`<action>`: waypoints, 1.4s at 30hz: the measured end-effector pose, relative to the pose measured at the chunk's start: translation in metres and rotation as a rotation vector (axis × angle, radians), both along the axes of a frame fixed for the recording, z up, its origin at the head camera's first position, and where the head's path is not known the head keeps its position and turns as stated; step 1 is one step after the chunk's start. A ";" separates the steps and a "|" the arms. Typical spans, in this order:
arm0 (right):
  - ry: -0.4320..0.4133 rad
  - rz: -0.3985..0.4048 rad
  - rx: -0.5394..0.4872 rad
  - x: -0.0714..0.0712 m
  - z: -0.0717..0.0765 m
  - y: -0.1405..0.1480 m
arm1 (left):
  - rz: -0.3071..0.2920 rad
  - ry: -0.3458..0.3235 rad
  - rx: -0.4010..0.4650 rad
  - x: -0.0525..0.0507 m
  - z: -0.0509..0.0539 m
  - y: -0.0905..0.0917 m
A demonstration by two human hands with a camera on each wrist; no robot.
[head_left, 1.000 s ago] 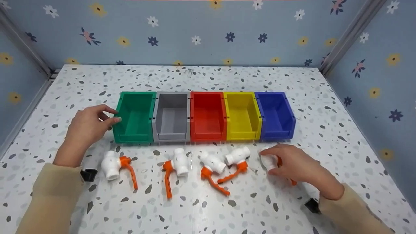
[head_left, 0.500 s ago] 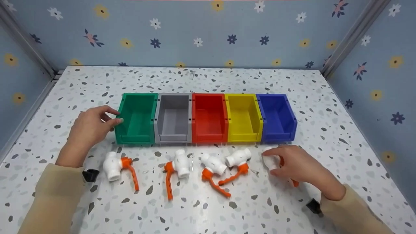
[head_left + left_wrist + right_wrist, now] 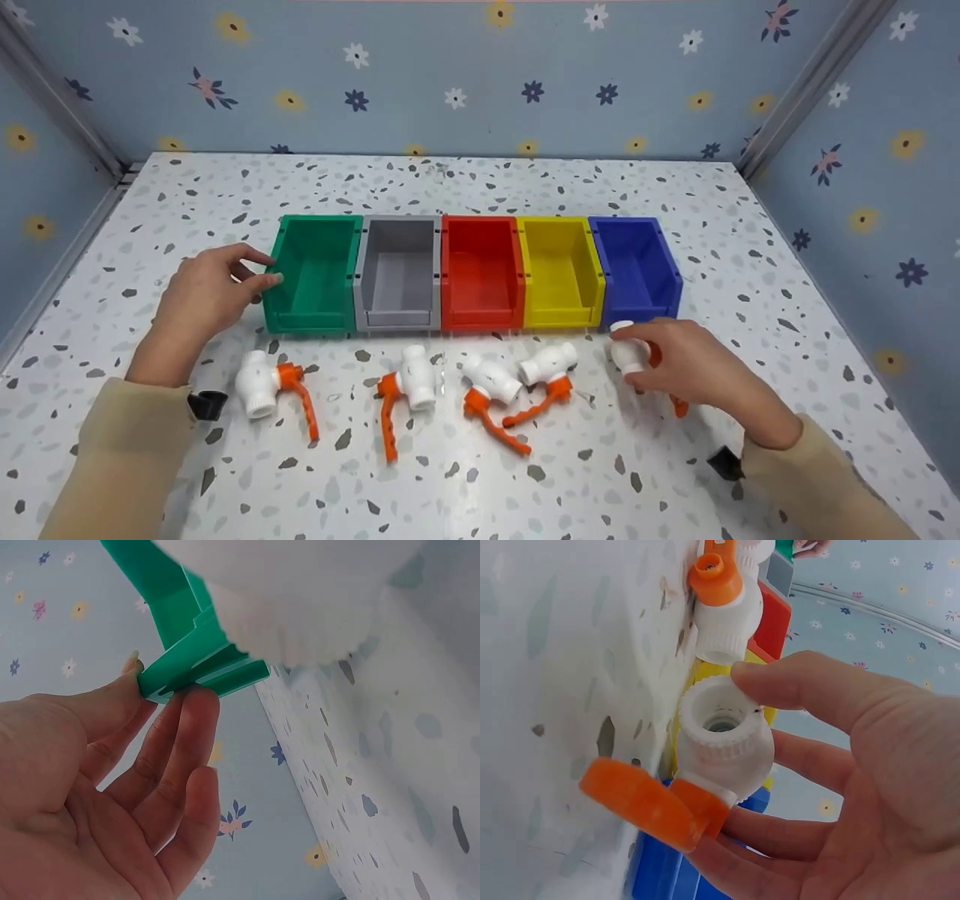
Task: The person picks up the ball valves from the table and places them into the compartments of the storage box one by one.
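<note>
My right hand [image 3: 686, 367] grips a white plastic ball valve [image 3: 627, 357] with an orange lever, just in front of the blue bin [image 3: 639, 311]. In the right wrist view, the thumb presses the rim of the valve's round opening [image 3: 721, 714], and the fingers support the body from the far side. At the left end of the bin row, my left hand [image 3: 206, 296] pinches the side wall of the green bin [image 3: 311, 321] between thumb and fingers. Part of the held valve's lever is hidden behind the right hand in the head view.
Several more ball valves lie on the speckled table: one at left [image 3: 257, 384], one at centre-left [image 3: 418, 379], and a close pair, the left valve [image 3: 491, 377] and right valve [image 3: 550, 362]. Grey [image 3: 397, 319], red [image 3: 482, 318] and yellow [image 3: 562, 317] bins stand between green and blue.
My right hand has raised the ball valve slightly and shifted it toward the blue bin. My left hand stays at the green bin, and the other valves have not moved.
</note>
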State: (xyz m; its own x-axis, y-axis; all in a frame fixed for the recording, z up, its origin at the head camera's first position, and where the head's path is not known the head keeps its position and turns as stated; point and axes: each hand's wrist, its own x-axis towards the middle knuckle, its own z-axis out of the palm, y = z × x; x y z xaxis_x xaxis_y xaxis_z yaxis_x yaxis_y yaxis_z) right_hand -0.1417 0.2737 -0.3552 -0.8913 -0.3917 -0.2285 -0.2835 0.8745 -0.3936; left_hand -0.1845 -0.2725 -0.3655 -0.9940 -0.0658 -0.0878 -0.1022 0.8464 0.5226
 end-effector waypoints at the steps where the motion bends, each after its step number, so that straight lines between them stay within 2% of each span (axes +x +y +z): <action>1: 0.020 0.006 0.000 -0.001 0.001 0.000 | -0.001 0.003 0.000 0.000 0.000 0.000; 6: 0.083 0.027 0.004 -0.006 0.005 0.003 | -0.005 0.009 0.008 -0.001 0.000 -0.001; 12: 0.040 -0.012 0.021 -0.013 0.012 0.004 | -0.006 0.006 0.017 0.000 -0.003 -0.001; 21: 0.101 -0.035 0.019 -0.028 0.018 0.006 | -0.002 0.003 0.011 0.000 -0.002 -0.003; 42: 0.114 -0.093 0.019 -0.065 0.032 0.001 | -0.019 -0.004 0.014 -0.001 -0.002 -0.004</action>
State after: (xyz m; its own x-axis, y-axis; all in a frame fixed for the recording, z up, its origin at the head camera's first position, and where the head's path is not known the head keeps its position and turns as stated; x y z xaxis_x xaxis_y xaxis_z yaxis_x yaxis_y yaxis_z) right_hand -0.2071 0.2751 -0.3228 -0.9441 -0.3027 -0.1308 -0.2426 0.9062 -0.3463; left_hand -0.1857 -0.2761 -0.3678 -0.9947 -0.0460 -0.0923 -0.0885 0.8405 0.5345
